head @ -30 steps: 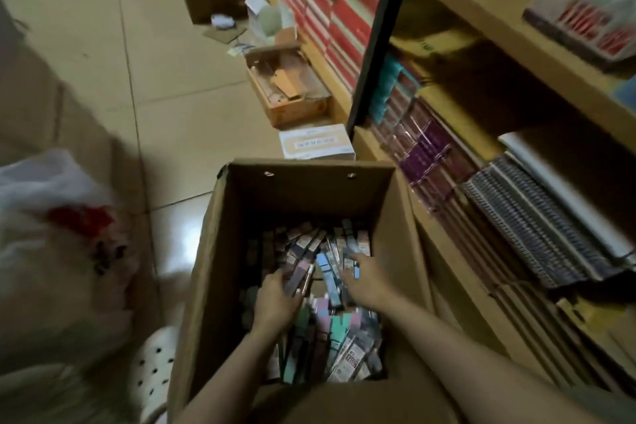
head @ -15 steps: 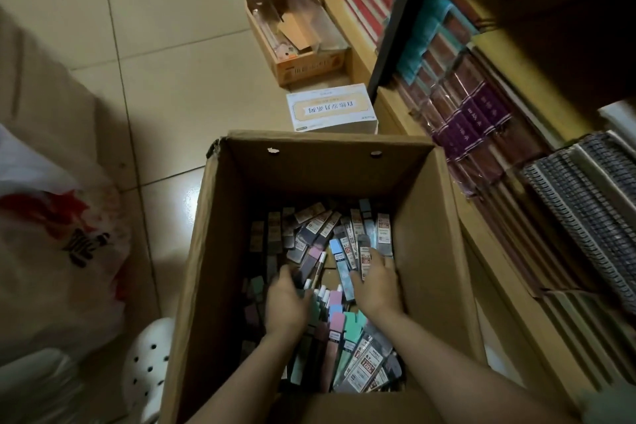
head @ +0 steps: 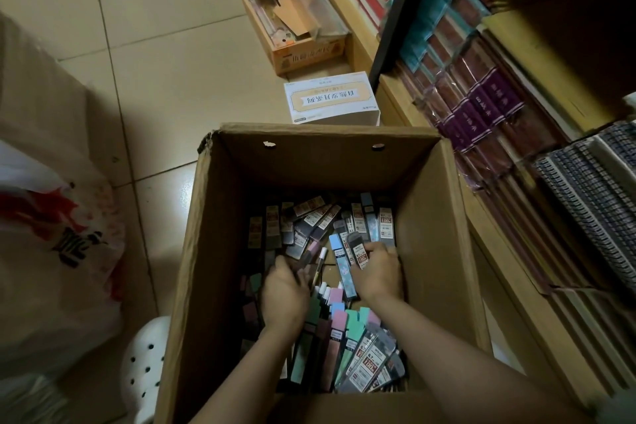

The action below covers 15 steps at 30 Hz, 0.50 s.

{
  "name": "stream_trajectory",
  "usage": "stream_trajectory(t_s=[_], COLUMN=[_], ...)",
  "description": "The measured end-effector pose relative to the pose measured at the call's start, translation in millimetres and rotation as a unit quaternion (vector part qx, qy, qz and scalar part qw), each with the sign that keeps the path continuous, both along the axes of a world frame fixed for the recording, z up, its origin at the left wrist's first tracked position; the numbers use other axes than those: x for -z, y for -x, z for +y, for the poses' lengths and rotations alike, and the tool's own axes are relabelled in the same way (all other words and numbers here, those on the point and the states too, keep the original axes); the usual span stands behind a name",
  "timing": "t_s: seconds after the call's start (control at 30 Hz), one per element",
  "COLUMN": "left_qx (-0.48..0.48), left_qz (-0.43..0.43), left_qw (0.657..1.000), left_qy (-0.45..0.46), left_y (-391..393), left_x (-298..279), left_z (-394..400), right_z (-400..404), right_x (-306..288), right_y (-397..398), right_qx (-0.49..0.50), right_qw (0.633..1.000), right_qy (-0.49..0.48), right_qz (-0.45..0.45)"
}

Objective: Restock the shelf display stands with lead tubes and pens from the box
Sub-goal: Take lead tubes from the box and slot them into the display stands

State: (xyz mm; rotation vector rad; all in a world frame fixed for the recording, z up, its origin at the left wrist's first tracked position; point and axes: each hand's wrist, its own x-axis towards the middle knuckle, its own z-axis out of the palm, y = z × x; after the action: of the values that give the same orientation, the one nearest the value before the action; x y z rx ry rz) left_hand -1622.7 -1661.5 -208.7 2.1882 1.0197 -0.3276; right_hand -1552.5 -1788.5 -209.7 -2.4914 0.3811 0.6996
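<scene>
Where both hands dig, lead tubes (head: pixel 359 244) lie jumbled, multicoloured.

Lead tubes (head: pixel 358 365) in box (head: pixel 206 251), shelf (head: pixel 516 134) seemingly right.

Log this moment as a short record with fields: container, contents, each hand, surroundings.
container: open cardboard box on the tiled floor
contents: loose pile of lead tubes and a few pens
left hand: down in the pile, fingers buried; grasp cannot be told
right hand: closed on a grey lead tube pack
surroundings: white box beyond the carton, shelf of notebooks to the right, plastic bag to the left
</scene>
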Motion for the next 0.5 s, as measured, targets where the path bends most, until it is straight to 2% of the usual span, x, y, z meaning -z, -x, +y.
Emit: stream_trajectory(t_s=[0.07,0.13,0.23,0.33,0.4,0.5], left_qx=[-0.026,-0.062,-0.121,-0.143,-0.140,-0.120], left_qz=[-0.003,-0.006,-0.037,-0.042,-0.049,-0.070], left_qw=[0.999,0.994,0.965,0.935,0.925,0.930], left_qy=[0.027,0.094,0.228,0.322,0.349,0.339], left_y=[4,7,10,15,19,23], left_x=[-5,-10,-21,-35,-44,-57], left_z=[-2,-3,-2,2,3,4], right_z=[0,-1,-5,-11,-17,-22], right_x=[0,-3,-7,-13,-19,-32], right_y=[2,5,11,19,25,34], right_qx=[-0.007,-0.009,-0.008,0.016,0.054,0.075], right_qw=[1.000,0.999,1.000,1.000,0.997,0.986], right_qy=[0.015,0.032,0.018,-0.003,-0.046,-0.146], right_qz=[0.004,0.005,-0.002,-0.003,-0.010,-0.011])
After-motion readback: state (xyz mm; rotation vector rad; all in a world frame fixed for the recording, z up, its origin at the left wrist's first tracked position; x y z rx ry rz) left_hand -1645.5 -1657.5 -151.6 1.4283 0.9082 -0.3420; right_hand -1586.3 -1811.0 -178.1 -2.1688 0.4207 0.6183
